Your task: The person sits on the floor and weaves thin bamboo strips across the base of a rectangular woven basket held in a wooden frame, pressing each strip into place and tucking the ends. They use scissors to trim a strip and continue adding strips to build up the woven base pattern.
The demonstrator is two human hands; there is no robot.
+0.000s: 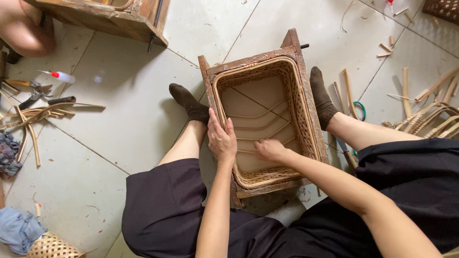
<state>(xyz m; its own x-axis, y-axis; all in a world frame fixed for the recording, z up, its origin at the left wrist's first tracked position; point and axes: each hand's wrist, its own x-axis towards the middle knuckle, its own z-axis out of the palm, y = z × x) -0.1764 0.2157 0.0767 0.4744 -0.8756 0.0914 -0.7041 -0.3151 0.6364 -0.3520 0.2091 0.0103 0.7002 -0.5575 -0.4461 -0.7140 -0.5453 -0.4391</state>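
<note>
Person sits on the tiled floor (119, 124), legs spread, a woven basket (267, 124) in a wooden frame (248, 59) held between the socked feet. Left hand (221, 141) lies flat over the basket's near-left rim, fingers (216, 125) extended and close together, pressing on the rim and frame edge rather than wrapped round anything. Right hand (270, 149) reaches inside the basket near the bottom; its fingers are curled at the thin cane strips (260, 125) lying across the base, but whether they pinch one cannot be told. Risk, as judged: the strips look thin and springy, so one could flick out or snap if bent too sharply; the frame could shift if the left hand eases. Left of the legs, pliers (33, 88) and a small white bottle (60, 76) lie beside loose strips. Right, a heap of bamboo offcuts (430, 119). Farther off, top left, a second wooden frame (110, 19).
</note>
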